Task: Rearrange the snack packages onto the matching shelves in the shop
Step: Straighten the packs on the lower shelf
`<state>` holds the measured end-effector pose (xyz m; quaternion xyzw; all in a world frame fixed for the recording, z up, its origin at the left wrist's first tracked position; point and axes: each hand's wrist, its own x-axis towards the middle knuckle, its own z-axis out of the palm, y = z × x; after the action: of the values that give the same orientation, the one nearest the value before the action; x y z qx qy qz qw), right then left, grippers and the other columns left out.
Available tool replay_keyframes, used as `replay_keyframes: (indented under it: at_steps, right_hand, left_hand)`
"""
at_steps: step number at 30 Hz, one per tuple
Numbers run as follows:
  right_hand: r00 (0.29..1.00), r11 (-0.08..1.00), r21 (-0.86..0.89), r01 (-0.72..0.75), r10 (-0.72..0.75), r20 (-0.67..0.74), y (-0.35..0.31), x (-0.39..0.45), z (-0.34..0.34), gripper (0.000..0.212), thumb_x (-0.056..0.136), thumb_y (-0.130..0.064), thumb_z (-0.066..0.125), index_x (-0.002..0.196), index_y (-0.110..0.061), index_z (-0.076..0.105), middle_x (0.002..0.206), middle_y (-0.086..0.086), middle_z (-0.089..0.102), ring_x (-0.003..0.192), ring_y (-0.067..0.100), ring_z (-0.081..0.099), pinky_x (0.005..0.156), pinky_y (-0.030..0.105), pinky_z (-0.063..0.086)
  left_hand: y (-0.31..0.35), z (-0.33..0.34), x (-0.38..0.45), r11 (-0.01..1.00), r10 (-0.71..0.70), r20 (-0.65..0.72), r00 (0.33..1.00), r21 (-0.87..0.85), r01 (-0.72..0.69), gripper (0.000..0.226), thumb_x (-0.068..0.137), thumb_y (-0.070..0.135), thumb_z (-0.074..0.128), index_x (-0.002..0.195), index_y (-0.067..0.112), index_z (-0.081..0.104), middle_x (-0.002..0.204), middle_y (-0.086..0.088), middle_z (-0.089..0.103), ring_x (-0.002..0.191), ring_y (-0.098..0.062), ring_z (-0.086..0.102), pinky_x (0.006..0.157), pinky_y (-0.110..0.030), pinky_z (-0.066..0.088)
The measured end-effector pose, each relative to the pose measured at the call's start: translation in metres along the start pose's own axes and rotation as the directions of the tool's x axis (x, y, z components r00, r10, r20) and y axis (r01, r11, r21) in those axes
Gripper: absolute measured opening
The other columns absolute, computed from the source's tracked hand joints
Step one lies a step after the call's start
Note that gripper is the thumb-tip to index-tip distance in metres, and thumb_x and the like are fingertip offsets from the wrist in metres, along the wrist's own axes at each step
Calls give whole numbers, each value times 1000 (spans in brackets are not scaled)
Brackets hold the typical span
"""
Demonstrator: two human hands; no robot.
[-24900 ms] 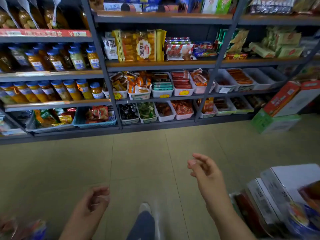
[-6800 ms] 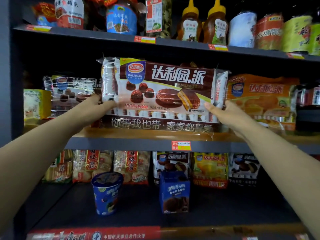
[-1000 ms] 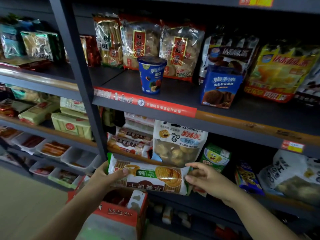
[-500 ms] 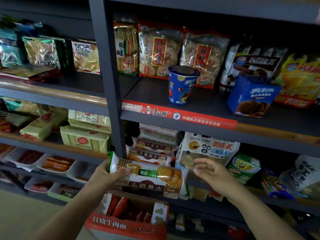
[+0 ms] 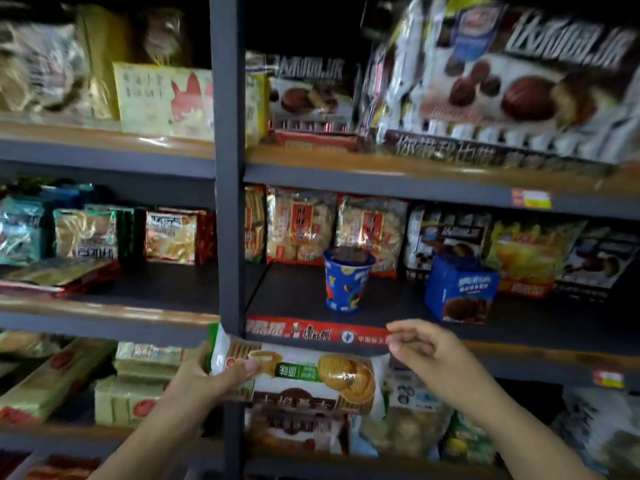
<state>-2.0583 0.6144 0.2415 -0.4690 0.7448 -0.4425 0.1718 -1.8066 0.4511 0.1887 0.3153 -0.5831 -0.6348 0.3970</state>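
Observation:
My left hand (image 5: pixel 211 372) grips the left end of a long white and green biscuit package (image 5: pixel 311 372), thumb on its front. The package is held level in front of the dark shelf post (image 5: pixel 227 202), just below the red-edged middle shelf (image 5: pixel 311 332). My right hand (image 5: pixel 426 351) hovers just right of the package's top right corner with fingers loosely curled, holding nothing. A blue snack cup (image 5: pixel 348 280) and a blue cookie box (image 5: pixel 460 289) stand on that middle shelf.
Rice-cracker bags (image 5: pixel 301 226) line the back of the middle shelf. Large chocolate-pie packs (image 5: pixel 502 81) fill the shelf above. Green boxes (image 5: pixel 131 389) are stacked on the lower left shelf, and noodle packs (image 5: pixel 86 233) sit on the left middle shelf.
The biscuit package has risen from the lower shelf level to just under the red-edged shelf. My right hand has come off the package and lifted. The view has tilted upward.

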Motion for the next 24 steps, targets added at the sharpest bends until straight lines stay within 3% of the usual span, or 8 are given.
replay_keyframes:
  at_steps: [2, 6, 8, 12, 15, 18, 21, 24]
  right_hand:
    - [994, 995, -43, 89, -92, -52, -26, 9, -16, 16, 89, -25, 64, 101, -36, 62, 98, -13, 66, 91, -2, 63, 78, 17, 53]
    - [960, 959, -133, 249, -263, -99, -75, 22, -47, 17, 89, -28, 63, 106, -33, 63, 98, -16, 66, 92, -3, 61, 76, 13, 48]
    - [942, 937, -181, 299, -320, -99, -96, 27, -58, 17, 89, -28, 63, 106, -31, 63, 98, -15, 65, 91, -2, 61, 76, 12, 48]
    - [918, 906, -223, 359, -386, -91, -124, 38, -65, 16, 89, -26, 64, 105, -28, 63, 98, -10, 65, 91, 3, 62, 78, 16, 49]
    - [884, 881, -236, 411, -448, -134, -153, 55, -67, 23, 88, -26, 64, 111, -27, 60, 102, -11, 63, 91, 0, 61, 80, 17, 50]
    - [841, 836, -287, 467, -520, -147, -197, 88, -63, 38, 90, -30, 62, 126, -22, 53, 116, -6, 58, 101, 7, 59, 90, 24, 48]
    - [870, 796, -472, 379, -480, -113, -236, 128, -55, 50, 93, -38, 56, 135, -13, 45, 129, 6, 55, 112, 23, 56, 96, 34, 47]
    - [939, 621, -771, 143, -332, -94, -260, 155, -40, 57, 97, -47, 41, 132, -2, 48, 130, 19, 55, 115, 34, 54, 94, 38, 45]
  left_hand:
    - [23, 7, 4, 998, 57, 6, 998, -18, -57, 64, 55, 28, 86, 110, 8, 60, 90, -12, 75, 82, -30, 70, 70, -37, 55]
    - [68, 13, 15, 990, 144, 39, 989, -8, -144, 97, 20, 52, 89, 104, 14, 61, 87, -7, 75, 83, -27, 71, 79, -41, 52]
    - [86, 15, 18, 982, 191, 47, 980, -7, -191, 99, 19, 53, 88, 106, 15, 60, 88, -6, 76, 81, -24, 72, 75, -37, 52]
    - [101, 14, 22, 974, 224, 8, 974, -20, -224, 88, 40, 44, 86, 116, 12, 57, 95, -10, 75, 86, -28, 71, 80, -41, 53]
    - [105, 7, 24, 974, 228, -43, 973, 9, -228, 110, 30, 59, 88, 125, 17, 51, 108, -8, 71, 97, -29, 68, 93, -49, 49]
    - [110, -2, 26, 968, 252, -67, 965, 25, -251, 120, 21, 64, 86, 125, 17, 49, 105, -6, 72, 95, -24, 69, 91, -46, 51]
    - [115, -15, 31, 968, 251, -86, 964, 31, -250, 121, 27, 63, 87, 130, 17, 46, 117, -8, 67, 102, -26, 66, 93, -48, 49]
    - [117, -32, 37, 971, 240, -109, 965, 7, -241, 120, 36, 59, 89, 138, 20, 38, 133, -10, 55, 112, -30, 60, 97, -52, 46]
